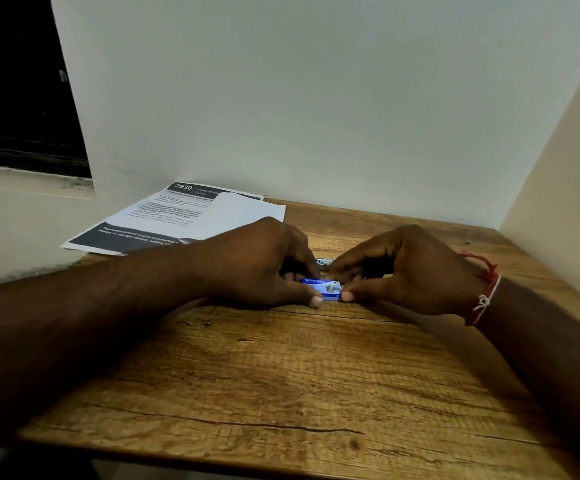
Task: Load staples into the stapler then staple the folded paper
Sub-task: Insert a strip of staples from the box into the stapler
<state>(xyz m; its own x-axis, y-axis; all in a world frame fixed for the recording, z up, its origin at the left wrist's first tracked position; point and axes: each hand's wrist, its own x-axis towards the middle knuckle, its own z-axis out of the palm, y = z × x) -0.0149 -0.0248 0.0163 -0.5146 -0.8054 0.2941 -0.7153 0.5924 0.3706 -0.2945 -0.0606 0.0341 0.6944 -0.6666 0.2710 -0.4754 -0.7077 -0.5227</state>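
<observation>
While both hands pinch the staple box (323, 289), papers (191, 216) lie behind.

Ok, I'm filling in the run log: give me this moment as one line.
stage: staple loading | left hand + right hand: both pinching blue staple box | stapler: mostly hidden behind hands | paper: untouched, far left
</observation>
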